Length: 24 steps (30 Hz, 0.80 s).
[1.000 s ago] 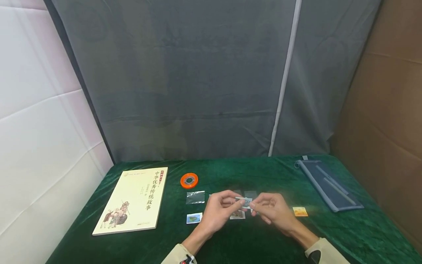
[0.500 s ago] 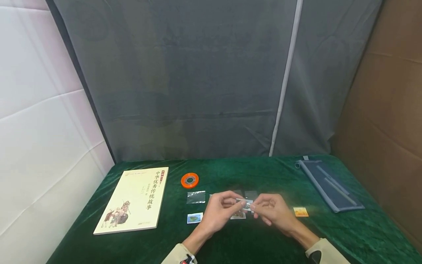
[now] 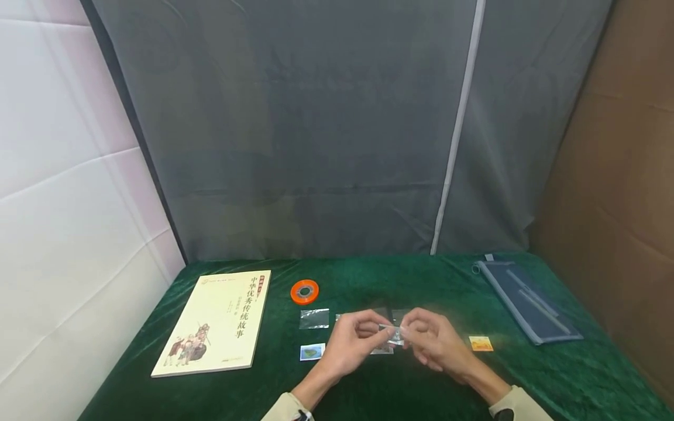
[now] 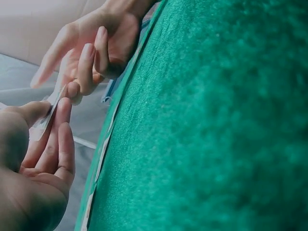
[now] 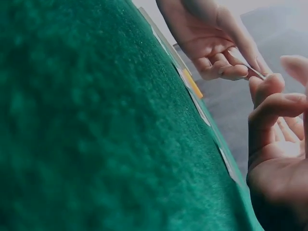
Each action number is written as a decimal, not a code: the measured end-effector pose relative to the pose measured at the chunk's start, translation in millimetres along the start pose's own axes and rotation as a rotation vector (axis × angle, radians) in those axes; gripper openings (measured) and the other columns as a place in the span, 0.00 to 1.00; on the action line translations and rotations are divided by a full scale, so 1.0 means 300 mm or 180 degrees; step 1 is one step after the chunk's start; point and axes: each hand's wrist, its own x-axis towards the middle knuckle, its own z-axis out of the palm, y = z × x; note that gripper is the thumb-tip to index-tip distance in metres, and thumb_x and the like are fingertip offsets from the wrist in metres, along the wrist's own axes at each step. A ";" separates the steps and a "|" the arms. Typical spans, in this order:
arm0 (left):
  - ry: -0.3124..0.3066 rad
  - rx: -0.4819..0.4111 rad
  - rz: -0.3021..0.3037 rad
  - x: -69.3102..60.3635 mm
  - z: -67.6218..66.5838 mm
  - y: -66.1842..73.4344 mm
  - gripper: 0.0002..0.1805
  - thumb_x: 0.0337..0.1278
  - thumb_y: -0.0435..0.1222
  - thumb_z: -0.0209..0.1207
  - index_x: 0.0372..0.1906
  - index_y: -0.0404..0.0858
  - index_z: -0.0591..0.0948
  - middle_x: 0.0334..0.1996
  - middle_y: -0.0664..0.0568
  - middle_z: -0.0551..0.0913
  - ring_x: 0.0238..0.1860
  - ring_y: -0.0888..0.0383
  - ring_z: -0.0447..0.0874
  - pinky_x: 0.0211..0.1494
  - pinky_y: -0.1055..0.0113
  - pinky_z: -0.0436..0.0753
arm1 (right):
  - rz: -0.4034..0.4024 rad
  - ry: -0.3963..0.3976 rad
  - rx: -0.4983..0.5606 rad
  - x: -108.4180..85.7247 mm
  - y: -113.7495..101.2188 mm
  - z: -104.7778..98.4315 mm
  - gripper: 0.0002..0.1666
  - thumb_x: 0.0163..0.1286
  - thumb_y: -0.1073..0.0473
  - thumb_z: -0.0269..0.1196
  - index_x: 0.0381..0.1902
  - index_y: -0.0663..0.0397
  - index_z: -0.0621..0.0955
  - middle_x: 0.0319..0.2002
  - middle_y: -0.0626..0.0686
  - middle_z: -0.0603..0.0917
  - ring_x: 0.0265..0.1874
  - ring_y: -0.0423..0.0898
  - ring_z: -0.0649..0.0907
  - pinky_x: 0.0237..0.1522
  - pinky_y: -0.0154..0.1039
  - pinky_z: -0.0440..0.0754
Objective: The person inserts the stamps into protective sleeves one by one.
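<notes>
Between the two hands, above the cloth, is a small clear sleeve (image 3: 396, 335) with a stamp-like piece showing in it. The left hand (image 3: 351, 345) pinches its left end between thumb and fingers; in the left wrist view the sleeve (image 4: 46, 121) stands edge-on in the left hand (image 4: 43, 163). The right hand (image 3: 439, 345) pinches the right end with thumb and index finger. The right wrist view has the right hand (image 5: 279, 144) at the sleeve's near end and the left hand (image 5: 211, 41) beyond. Partly hidden under the hands lies a picture card (image 3: 383, 350).
Clear sleeves (image 3: 314, 318) lie on the green cloth (image 3: 337, 280), one at left, others behind the hands. A blue-green stamp (image 3: 312, 351) is left, a yellow stamp (image 3: 481, 344) right. An orange tape roll (image 3: 304, 292), a book (image 3: 216, 321) and a zip pouch (image 3: 529, 301) lie farther out.
The held piece has tilted and shifted slightly between the fingertips, now looking more see-through. Both hands keep their pinch at nearly the same place; the head view has shifted slightly.
</notes>
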 end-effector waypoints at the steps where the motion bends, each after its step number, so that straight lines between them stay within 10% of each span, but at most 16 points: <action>1: -0.0025 -0.0003 0.0039 0.001 0.001 0.002 0.08 0.70 0.45 0.72 0.45 0.47 0.91 0.38 0.53 0.96 0.43 0.59 0.96 0.47 0.70 0.89 | -0.0007 -0.0007 -0.0043 0.002 -0.005 0.001 0.07 0.84 0.64 0.59 0.51 0.64 0.78 0.22 0.53 0.79 0.11 0.32 0.70 0.07 0.33 0.65; 14: -0.0398 0.0105 0.0176 0.013 0.003 0.036 0.10 0.75 0.46 0.68 0.50 0.46 0.92 0.43 0.54 0.95 0.42 0.59 0.96 0.44 0.70 0.90 | -0.0122 -0.0085 -0.1037 -0.001 -0.074 -0.075 0.03 0.82 0.62 0.63 0.45 0.53 0.84 0.24 0.58 0.83 0.20 0.35 0.81 0.22 0.39 0.83; 24: -0.0551 0.0756 0.0478 0.141 0.078 0.079 0.08 0.71 0.40 0.71 0.49 0.43 0.91 0.41 0.59 0.94 0.39 0.72 0.90 0.43 0.73 0.87 | -0.0036 0.0042 -0.1462 -0.058 -0.053 -0.221 0.03 0.82 0.60 0.64 0.45 0.47 0.85 0.42 0.50 0.90 0.41 0.41 0.90 0.41 0.41 0.88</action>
